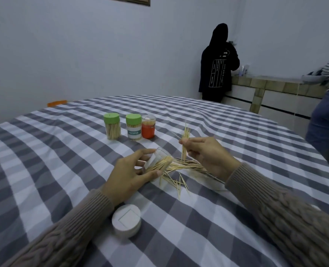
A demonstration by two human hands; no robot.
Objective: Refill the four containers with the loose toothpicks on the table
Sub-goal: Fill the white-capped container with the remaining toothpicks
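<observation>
At table centre, left hand [132, 170] grips a tilted clear container [157, 158]; right hand [204, 151], at three o'clock, pinches a toothpick bundle [185, 140]. Filling is underway. Next, likely align the tips with its mouth.

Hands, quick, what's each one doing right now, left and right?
Left hand: grips the clear container, tilted on its side, partly filled with toothpicks.
Right hand: pinches a bundle of toothpicks above the loose pile.

Three capped toothpick containers [130, 128] stand upright in a row beyond a tilted open clear container [157, 158] and scattered loose toothpicks [181, 171].
</observation>
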